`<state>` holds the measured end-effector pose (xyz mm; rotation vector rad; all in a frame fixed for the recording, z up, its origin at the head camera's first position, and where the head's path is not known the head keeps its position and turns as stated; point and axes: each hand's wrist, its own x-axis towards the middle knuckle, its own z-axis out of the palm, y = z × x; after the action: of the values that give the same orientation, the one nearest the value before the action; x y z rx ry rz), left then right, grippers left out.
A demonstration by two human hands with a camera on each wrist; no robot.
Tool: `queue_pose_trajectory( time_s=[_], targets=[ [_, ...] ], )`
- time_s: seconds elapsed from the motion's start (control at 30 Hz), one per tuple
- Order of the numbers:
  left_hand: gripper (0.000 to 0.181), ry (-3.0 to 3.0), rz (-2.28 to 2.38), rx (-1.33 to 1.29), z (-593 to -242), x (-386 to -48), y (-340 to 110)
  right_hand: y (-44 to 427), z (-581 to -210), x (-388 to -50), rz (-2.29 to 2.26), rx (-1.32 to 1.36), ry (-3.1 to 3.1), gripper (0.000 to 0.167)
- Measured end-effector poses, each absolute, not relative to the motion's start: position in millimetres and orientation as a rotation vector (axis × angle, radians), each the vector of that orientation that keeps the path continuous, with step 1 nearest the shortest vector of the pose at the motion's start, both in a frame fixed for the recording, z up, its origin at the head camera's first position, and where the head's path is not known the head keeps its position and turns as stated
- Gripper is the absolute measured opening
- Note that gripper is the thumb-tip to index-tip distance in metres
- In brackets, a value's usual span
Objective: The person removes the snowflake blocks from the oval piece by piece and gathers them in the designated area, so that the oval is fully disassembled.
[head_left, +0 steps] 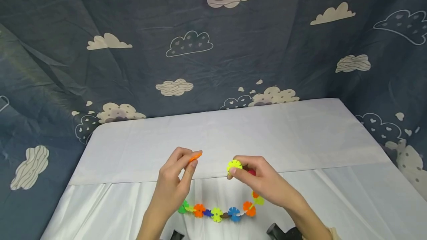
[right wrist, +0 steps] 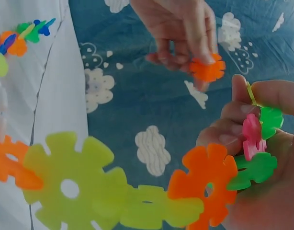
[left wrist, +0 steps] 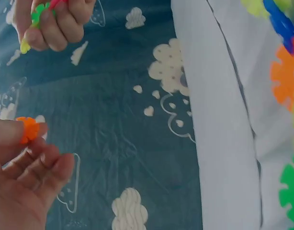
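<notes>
In the head view my left hand point(head_left: 170, 182) pinches an orange notched plastic disc point(head_left: 195, 156) between thumb and fingers. To its right, a small distance away, my right hand point(head_left: 267, 179) pinches a yellow notched disc point(head_left: 234, 165). That yellow disc, seen edge-on in the right wrist view, joins a chain; a green disc point(right wrist: 270, 122), a pink disc point(right wrist: 252, 136) and an orange disc point(right wrist: 204, 182) follow by my palm. Below the hands the chain of interlocked discs point(head_left: 216, 215) hangs or lies in a curve; which one I cannot tell. The loose orange disc stays apart from the chain.
A white cloth covers the table point(head_left: 213, 132), with a seam across it. Behind and beside it hangs a dark blue curtain point(head_left: 140, 69) with cloud prints. At the near edge, a black cylindrical object point(head_left: 275, 231) shows by my right forearm.
</notes>
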<state>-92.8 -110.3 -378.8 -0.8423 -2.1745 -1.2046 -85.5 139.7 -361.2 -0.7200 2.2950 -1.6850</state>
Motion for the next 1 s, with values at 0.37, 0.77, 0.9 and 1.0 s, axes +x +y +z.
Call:
queue_pose_trajectory(
  time_s=[0.37,0.77,0.9,1.0],
  targets=[
    [0.021,-2.243,-1.160,-0.637,-392.9,-105.2,-120.2,143.4,-371.1,-95.2,-1.729,-0.654,2.371,0.016],
    [0.017,-2.585,-1.302,-0.229,-402.9,-114.3,-134.0,147.5,-377.4,-102.5,-1.753,-0.578,2.370,0.017],
    [0.018,-2.703,-1.260,-0.146,-407.5,-119.5,-141.3,148.3,-378.1,-103.2,-1.762,-0.572,2.362,0.017],
    [0.022,-2.742,-1.214,-0.111,-410.9,-122.1,-145.4,148.5,-379.1,-103.7,-1.756,-0.559,2.366,0.017]
  ],
)
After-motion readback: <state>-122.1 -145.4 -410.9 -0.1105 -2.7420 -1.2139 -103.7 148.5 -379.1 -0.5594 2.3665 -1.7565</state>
